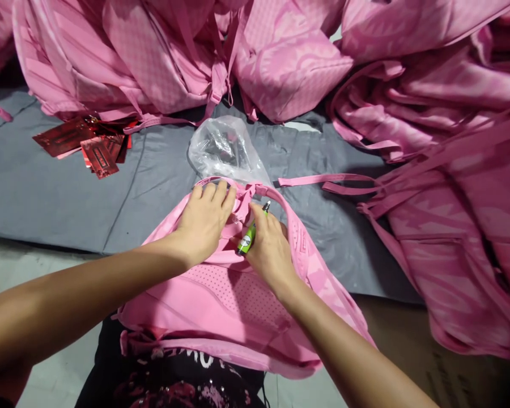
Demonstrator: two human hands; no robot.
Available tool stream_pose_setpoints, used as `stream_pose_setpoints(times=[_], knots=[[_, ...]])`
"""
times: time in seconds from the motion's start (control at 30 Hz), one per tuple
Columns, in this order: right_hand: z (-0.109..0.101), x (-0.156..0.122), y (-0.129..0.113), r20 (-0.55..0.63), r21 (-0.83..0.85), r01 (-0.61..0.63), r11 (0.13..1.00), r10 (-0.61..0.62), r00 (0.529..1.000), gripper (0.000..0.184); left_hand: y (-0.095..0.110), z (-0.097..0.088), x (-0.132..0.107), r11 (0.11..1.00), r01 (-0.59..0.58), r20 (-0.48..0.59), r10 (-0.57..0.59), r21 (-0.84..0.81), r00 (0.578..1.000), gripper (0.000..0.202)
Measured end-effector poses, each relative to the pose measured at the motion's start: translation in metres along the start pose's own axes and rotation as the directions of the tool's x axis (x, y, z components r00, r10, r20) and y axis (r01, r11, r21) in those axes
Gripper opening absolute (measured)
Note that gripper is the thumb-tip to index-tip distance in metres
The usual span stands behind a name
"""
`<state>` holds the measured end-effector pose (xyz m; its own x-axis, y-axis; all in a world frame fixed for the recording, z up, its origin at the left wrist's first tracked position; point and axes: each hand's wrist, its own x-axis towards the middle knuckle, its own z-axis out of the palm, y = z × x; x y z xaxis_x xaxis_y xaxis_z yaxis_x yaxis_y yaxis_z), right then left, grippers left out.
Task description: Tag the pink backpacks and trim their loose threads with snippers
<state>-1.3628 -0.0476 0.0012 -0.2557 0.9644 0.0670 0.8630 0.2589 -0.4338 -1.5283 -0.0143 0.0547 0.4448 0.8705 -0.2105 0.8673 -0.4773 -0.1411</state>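
A pink backpack (246, 294) with a dotted mesh back panel lies over the table edge and against my body. My left hand (206, 221) is closed over its upper edge beside the top loop and straps; the thumb is hidden. In my right hand (272, 243) is a green marker pen (249, 238) with black ends and a pale tip, tilted across the thumb. That hand's fingers curl down at the strap ends near the top of the bag; what they touch underneath is hidden.
Several pink backpacks (293, 73) pile along the far side, with another backpack (454, 243) at the right. A clear plastic bag (227, 150) lies just beyond my hands. Red tags (100, 153) lie at the left on the grey table cover (153, 192).
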Motion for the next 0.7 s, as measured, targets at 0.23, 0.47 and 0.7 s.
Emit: stream_pose_setpoints(times=[0.23, 0.47, 0.7], knots=[[0.002, -0.001, 0.001, -0.032, 0.069, -0.006, 0.998, 0.008, 0.999, 0.065, -0.009, -0.012, 0.004, 0.996, -0.075, 0.168, 0.081, -0.039, 0.982, 0.089], [-0.002, -0.001, 0.001, -0.03, 0.106, 0.0, 0.994, 0.003, 1.0, 0.064, -0.019, -0.023, -0.003, 0.997, 0.03, 0.277, -0.011, -0.065, 0.961, 0.091], [0.003, 0.007, -0.006, -0.042, 0.025, 0.065, 0.998, -0.064, 0.997, 0.077, -0.021, -0.014, -0.007, 0.991, 0.075, 0.206, -0.051, -0.112, 0.977, 0.093]])
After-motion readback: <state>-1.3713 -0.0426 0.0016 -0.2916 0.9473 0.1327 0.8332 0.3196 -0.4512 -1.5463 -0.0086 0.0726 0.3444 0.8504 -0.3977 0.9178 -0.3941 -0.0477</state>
